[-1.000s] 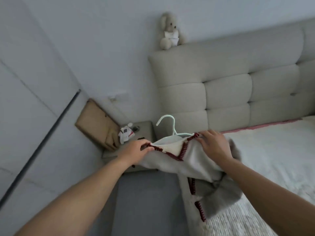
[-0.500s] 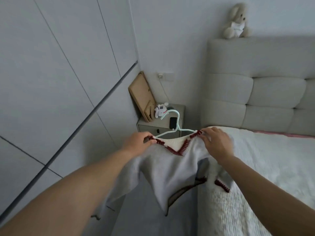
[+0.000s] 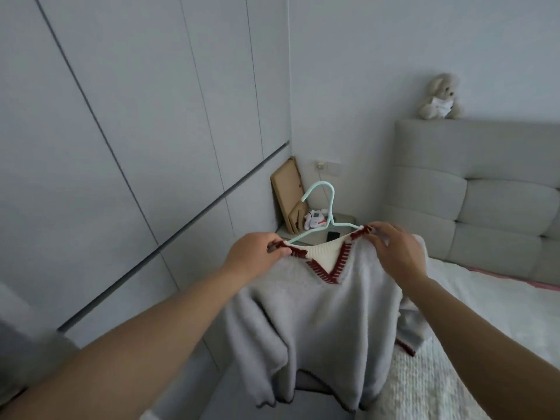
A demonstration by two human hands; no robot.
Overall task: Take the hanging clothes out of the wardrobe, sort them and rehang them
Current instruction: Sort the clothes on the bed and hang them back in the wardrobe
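Held up between both hands, in front of the chest and above the gap between wardrobe (image 3: pixel 121 147) and bed (image 3: pixel 500 313): a grey sweater (image 3: pixel 318 322) with a dark red stitched V-neck and a cream inner panel. Hung on a pale mint hanger (image 3: pixel 328 204), hook upright above the neckline, hanger arms running down into the shoulders.

Left hand (image 3: pixel 256 256): grip clenched on the left shoulder of the sweater, thumb pressed on top of the red trim, fingers curled under the fabric. Whether the hanger arm was also caught inside that grip could not be told.

Right hand (image 3: pixel 394 253): grip grasping the right shoulder at the collar edge, fingertips (image 3: pixel 374 237) pinched on the red trim just where the hanger arm entered the knit. Remaining fingers bent over the shoulder.

Body of the sweater draped straight down, hem loose and wavy near the bottom edge of view; one sleeve trailing to the right with its red cuff resting on the white bedcover.

Behind, near the corner: a nightstand (image 3: pixel 342 219) with a small white figure (image 3: pixel 315 219) and a dark phone (image 3: pixel 333 235); a flat cardboard piece (image 3: pixel 286 189) leaned against the wall. On the padded headboard (image 3: pixel 485 183), a plush bear (image 3: pixel 441 97).
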